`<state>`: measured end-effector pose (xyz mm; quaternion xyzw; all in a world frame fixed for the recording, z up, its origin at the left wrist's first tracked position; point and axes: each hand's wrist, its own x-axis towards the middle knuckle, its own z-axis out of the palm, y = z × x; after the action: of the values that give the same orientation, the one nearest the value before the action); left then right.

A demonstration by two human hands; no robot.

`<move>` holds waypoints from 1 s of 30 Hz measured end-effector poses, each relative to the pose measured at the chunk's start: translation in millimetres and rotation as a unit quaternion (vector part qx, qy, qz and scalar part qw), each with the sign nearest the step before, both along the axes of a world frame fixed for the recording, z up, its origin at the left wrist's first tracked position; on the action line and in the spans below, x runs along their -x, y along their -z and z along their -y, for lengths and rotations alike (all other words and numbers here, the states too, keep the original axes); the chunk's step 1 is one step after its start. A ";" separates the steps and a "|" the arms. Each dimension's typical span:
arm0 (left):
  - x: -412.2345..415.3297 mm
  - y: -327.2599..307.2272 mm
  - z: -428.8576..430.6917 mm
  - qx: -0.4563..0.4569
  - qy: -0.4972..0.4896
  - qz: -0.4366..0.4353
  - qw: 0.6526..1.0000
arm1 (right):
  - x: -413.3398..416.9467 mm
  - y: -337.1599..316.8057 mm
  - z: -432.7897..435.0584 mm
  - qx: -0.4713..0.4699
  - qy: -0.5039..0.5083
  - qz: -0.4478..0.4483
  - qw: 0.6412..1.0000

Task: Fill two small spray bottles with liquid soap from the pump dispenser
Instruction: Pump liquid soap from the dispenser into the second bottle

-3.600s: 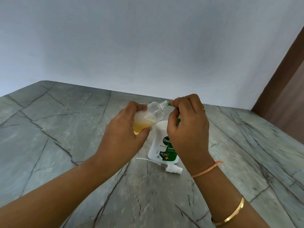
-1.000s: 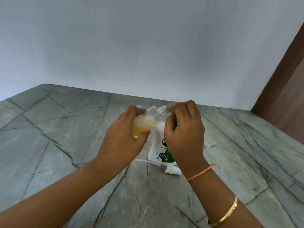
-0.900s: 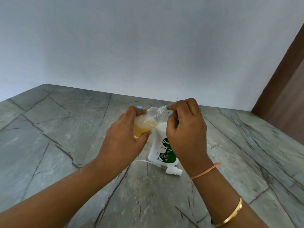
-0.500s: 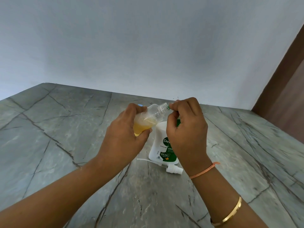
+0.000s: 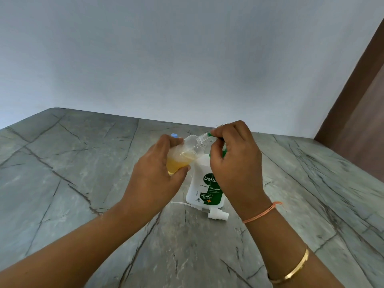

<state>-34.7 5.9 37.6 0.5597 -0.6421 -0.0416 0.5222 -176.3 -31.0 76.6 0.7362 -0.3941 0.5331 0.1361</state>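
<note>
Grey veined surface (image 5: pixel 68 183) is carrying everything. Left hand (image 5: pixel 153 177) is gripping a tilted spray bottle (image 5: pixel 187 150), partly filled with amber soap. Right hand (image 5: pixel 234 163) is pinching, seemingly, the pump dispenser's (image 5: pixel 204 183) green nozzle against its neck.

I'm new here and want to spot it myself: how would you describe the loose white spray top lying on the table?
Start at the grey veined stone table, then find the white and green soap dispenser standing mid-table. Just in front of it lies the small white plastic spray top, on its side, trailing a thin clear tube leftward.
</note>
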 end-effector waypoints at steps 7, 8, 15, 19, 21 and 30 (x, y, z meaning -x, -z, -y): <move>-1.5 -0.2 0.4 0.011 0.002 -0.007 1.000 | -6.0 11.5 1.7 0.040 0.001 0.031 0.999; -1.6 0.0 0.3 0.006 0.000 -0.005 1.000 | -6.5 13.2 1.4 0.042 0.000 0.028 0.999; -0.6 0.4 -0.4 0.003 0.002 -0.002 1.000 | -3.4 6.1 -1.4 0.014 0.004 0.004 1.000; -0.3 -1.3 -0.8 0.005 0.001 -0.006 1.000 | 0.0 0.1 -2.1 0.002 0.005 -0.012 1.000; -0.4 -1.7 -0.6 0.006 -0.001 -0.006 1.000 | 1.3 -0.1 -1.1 0.004 0.006 -0.017 1.000; -0.5 -0.2 -1.0 -0.002 0.002 -0.001 1.000 | -6.7 16.1 2.2 0.060 0.007 0.028 0.998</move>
<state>-34.1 6.9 37.8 0.5591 -0.6428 -0.0447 0.5218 -169.5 -33.2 60.4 0.7088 -0.3698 0.5753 0.1730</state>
